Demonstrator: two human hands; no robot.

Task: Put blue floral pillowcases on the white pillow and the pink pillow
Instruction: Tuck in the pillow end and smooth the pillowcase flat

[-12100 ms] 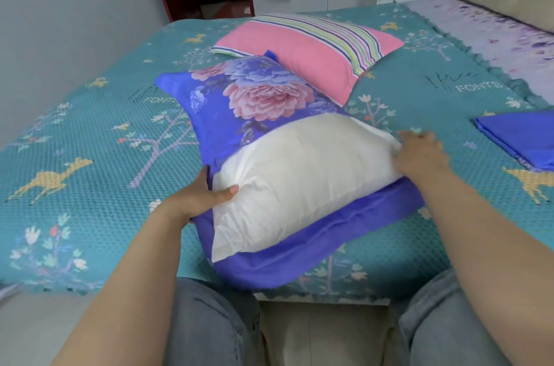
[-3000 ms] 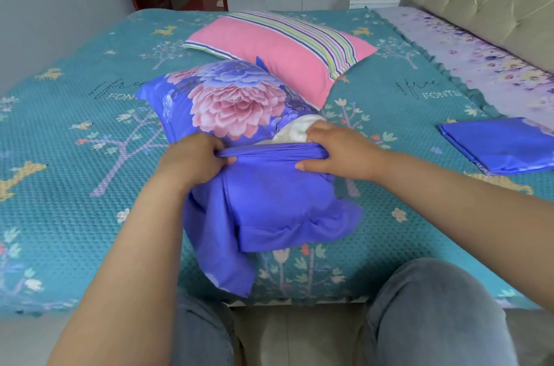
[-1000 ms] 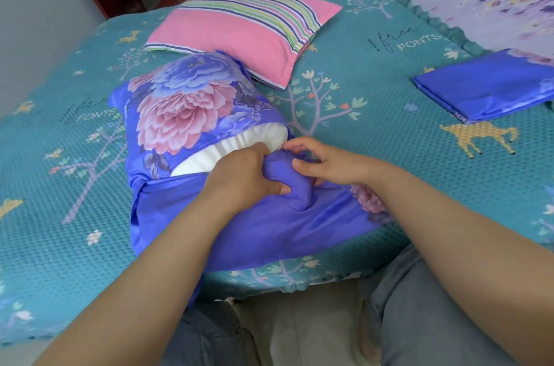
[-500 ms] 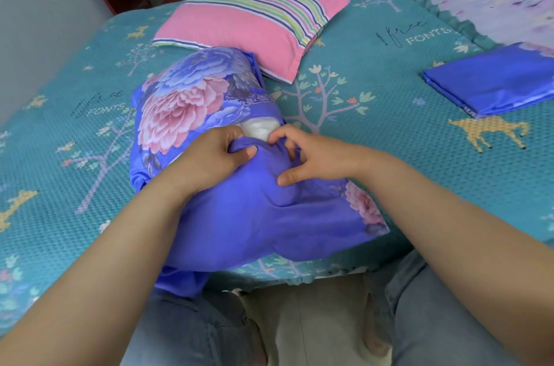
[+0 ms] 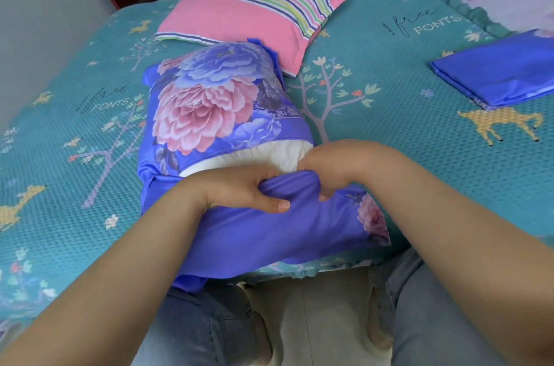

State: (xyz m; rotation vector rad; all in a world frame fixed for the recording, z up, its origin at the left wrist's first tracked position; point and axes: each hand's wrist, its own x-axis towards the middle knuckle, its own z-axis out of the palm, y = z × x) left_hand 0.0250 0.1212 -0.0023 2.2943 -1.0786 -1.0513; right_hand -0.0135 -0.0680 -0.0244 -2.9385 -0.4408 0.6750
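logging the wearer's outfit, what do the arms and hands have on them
Both forearms are bare, with no sleeves in view. The left hand and right hand carry no gloves, rings, watch or bands. The left thumbnail is short and unpainted. Below, the legs wear grey-blue denim jeans.

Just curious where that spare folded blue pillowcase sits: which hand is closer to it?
Right. The right hand grips the blue flap beside the white pillow, on the side toward the folded pillowcase; the left hand grips farther away.

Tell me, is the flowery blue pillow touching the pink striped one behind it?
Touching. In the head view the far corner of the blue floral pillowcase overlaps the pink pillow's near edge, no bedspread between.
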